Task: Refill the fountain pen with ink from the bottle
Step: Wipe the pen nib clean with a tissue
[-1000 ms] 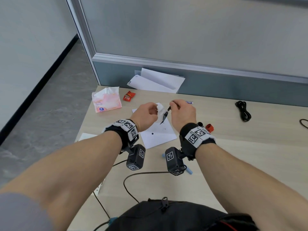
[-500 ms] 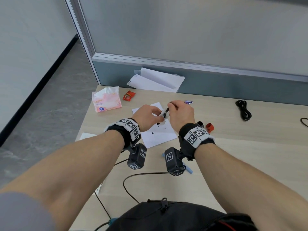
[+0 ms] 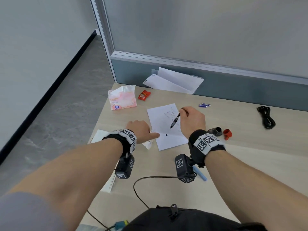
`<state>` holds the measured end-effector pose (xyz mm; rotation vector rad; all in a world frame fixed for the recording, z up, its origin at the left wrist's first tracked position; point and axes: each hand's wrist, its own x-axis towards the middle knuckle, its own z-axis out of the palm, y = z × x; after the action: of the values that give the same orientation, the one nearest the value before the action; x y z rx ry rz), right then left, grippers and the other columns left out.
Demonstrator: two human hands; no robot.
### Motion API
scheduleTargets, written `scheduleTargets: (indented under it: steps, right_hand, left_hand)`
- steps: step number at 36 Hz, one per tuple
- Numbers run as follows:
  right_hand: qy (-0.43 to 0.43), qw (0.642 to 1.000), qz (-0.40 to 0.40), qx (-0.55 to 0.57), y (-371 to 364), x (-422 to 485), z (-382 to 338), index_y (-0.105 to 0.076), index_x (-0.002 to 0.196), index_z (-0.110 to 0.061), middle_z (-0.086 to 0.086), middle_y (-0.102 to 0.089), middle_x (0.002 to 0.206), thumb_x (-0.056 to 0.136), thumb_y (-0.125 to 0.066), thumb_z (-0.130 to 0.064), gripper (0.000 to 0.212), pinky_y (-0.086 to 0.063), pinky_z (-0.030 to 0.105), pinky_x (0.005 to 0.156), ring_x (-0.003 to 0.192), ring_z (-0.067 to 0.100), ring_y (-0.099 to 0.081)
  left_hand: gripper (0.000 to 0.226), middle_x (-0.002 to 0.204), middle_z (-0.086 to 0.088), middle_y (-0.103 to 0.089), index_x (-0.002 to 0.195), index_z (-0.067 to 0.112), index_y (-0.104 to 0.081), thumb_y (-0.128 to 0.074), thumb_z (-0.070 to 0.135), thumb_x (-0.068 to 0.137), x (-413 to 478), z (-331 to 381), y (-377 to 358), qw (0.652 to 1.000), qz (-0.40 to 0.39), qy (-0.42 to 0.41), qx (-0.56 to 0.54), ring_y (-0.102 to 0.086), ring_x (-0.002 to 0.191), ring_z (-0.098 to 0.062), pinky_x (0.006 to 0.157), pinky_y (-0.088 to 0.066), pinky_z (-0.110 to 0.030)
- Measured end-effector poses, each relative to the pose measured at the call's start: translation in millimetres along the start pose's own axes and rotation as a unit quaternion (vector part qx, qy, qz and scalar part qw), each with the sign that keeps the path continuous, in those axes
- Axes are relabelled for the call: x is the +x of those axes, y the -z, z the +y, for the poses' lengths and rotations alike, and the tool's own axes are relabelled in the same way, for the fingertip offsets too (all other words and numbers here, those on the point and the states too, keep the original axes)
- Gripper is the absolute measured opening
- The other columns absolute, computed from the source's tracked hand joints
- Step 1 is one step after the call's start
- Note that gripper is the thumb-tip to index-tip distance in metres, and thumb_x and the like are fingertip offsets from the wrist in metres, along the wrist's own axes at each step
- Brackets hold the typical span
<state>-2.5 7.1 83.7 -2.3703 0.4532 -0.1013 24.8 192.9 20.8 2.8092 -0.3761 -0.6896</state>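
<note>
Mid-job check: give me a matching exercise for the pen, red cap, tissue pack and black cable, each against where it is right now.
Things:
1. pen
2. red cap
3. tissue pack
4. cable

Places:
A. near the far left corner of the desk
B. just right of the open bottle
C. far right, on its own
D. in the right hand, tip down over the sheet

Pairs: 1-D, 2-B, 3-A, 4-C.
</note>
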Motion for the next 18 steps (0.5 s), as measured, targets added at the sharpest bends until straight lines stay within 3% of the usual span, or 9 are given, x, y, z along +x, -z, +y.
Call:
scheduleTargets:
  steps: [3,6,9,11,15,18]
  right_hand:
    - [0.004,1.000,0.005,-0.004,10.8,-5.3,1.2,-0.067,0.099,-0.015,0.007,-0.068,0.099,0.097,-0.045,-0.024,0.024,-0.047,0.036,0.088,0.095,0.028,-0.059]
    - [0.016,1.000,0.011,-0.006,18.0,-9.2,-1.0,-0.068,0.100,-0.015,0.007,-0.068,0.100,0.097,-0.045,-0.023,0.025,-0.046,0.036,0.088,0.095,0.028,-0.059]
    - [0.028,1.000,0.013,-0.001,21.6,-14.6,-6.5,-0.068,0.100,-0.014,0.007,-0.069,0.100,0.097,-0.045,-0.023,0.025,-0.047,0.038,0.090,0.096,0.028,-0.059]
    - [0.034,0.999,0.017,0.004,22.9,-17.7,-10.8,-0.068,0.100,-0.015,0.007,-0.069,0.100,0.097,-0.045,-0.023,0.024,-0.047,0.038,0.090,0.095,0.028,-0.059]
    - [0.059,0.998,0.028,0.017,24.8,-21.4,-22.2,-0.068,0.099,-0.013,0.008,-0.069,0.099,0.096,-0.047,-0.022,0.023,-0.047,0.038,0.089,0.095,0.028,-0.060]
    - [0.072,0.997,0.029,0.023,27.0,-19.6,-33.9,-0.068,0.098,-0.013,0.007,-0.069,0.098,0.096,-0.046,-0.022,0.023,-0.047,0.037,0.088,0.094,0.027,-0.059]
  left_hand:
    - [0.062,0.075,0.000,-0.067,0.074,0.014,-0.067,-0.037,0.067,0.084,0.2,1.1,17.6,0.992,0.104,0.027,-0.063,-0.062,0.074,-0.020,0.073,-0.048,-0.034]
    - [0.042,0.099,-0.006,-0.067,0.094,0.012,-0.068,-0.047,0.047,0.089,7.2,-11.5,47.3,0.968,0.208,0.084,-0.115,-0.063,0.088,-0.026,0.080,-0.051,-0.036]
    - [0.035,0.123,-0.014,-0.052,0.117,0.011,-0.059,-0.053,0.030,0.088,6.7,-31.2,77.6,0.941,0.287,0.130,-0.121,-0.054,0.107,-0.033,0.092,-0.047,-0.044]
    - [0.041,0.129,-0.016,-0.039,0.124,0.012,-0.048,-0.056,0.020,0.085,5.5,-42.5,94.4,0.922,0.328,0.153,-0.136,-0.051,0.108,-0.037,0.091,-0.045,-0.043]
    - [0.056,0.138,-0.012,-0.029,0.136,0.021,-0.039,-0.054,0.011,0.083,-0.3,-57.5,127.9,0.914,0.306,0.206,-0.167,-0.059,0.084,-0.041,0.081,-0.051,-0.041]
    - [0.049,0.133,-0.018,-0.040,0.131,0.011,-0.045,-0.050,0.003,0.083,-3.2,-68.6,150.8,0.919,0.284,0.237,-0.140,-0.057,0.091,-0.039,0.082,-0.050,-0.042]
